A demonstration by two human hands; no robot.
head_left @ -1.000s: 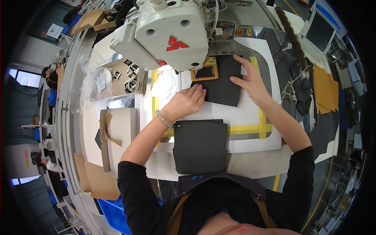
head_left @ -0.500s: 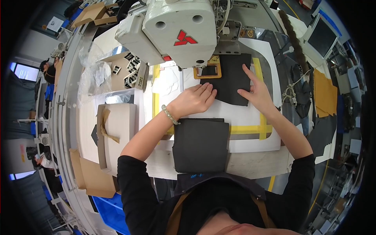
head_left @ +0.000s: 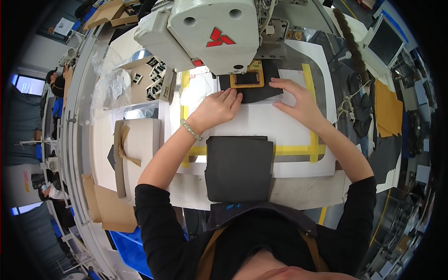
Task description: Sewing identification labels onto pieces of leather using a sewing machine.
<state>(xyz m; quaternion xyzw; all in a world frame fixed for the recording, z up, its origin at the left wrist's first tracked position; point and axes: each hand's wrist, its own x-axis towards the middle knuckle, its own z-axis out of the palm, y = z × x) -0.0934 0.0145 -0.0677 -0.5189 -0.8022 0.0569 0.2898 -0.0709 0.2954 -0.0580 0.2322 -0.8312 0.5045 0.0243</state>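
A dark grey fabric piece (head_left: 257,95) lies beneath the brass-coloured rectangular clamp frame (head_left: 232,81) of a white industrial sewing machine (head_left: 212,23). My left hand (head_left: 217,109) rests flat on the piece's near left edge, fingers stretched out and close together. At its right edge is my right hand (head_left: 301,103), thumb and fingers spread apart, the fingertips at or touching the fabric. Nothing is gripped in either hand. Nearer to me, a stack of similar dark pieces (head_left: 239,169) sits at the front of the table.
Left of the machine, an open carton (head_left: 135,95) holds several small dark-and-white labels, beside crumpled clear plastic (head_left: 106,91). A second carton (head_left: 144,154) stands closer. Yellow tape (head_left: 294,150) borders the white work sheet. On the right are mustard fabric (head_left: 387,109) and a monitor (head_left: 385,39).
The fabric piece has moved left and away from me, further under the clamp frame. Both hands have travelled with it, the left hand shifting left along its edge.
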